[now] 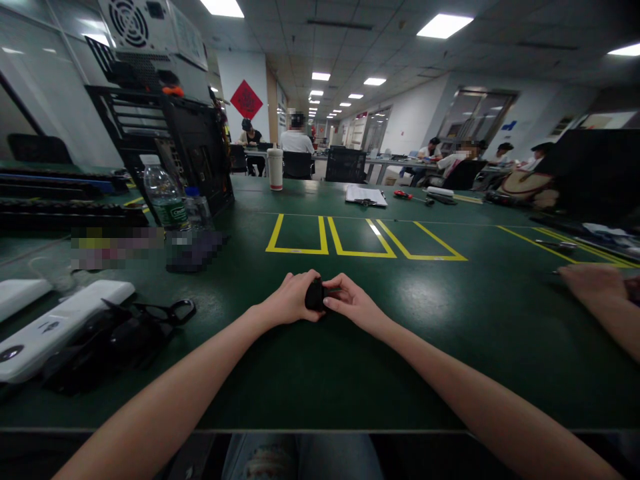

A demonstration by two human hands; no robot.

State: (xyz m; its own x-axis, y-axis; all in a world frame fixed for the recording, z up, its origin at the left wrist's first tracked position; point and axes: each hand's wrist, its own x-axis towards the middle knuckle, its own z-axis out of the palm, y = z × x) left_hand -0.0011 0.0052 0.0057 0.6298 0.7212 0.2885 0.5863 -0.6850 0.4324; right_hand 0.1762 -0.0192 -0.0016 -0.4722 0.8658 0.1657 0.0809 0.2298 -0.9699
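Just above the green tabletop point(320, 387), a small dark rounded object point(315, 297) is held between the thumb and fingers of my left hand point(285, 300). Its exact kind does not show. My right hand point(356, 305) meets it from the right, its thumb and fingers pinched around a thin, slightly greenish piece point(332, 291) at the object's side. Fingers cover most of that piece, so I cannot tell what it is or whether it is joined to the dark object.
Yellow tape outlines point(297, 251) lie beyond my hands. At left are a white device point(75, 323), black eyeglasses point(183, 310), a water bottle point(165, 193) and a computer case point(200, 147). A cup point(275, 170) and clipboard point(366, 195) stand farther back. Another person's hand point(593, 283) rests at right.
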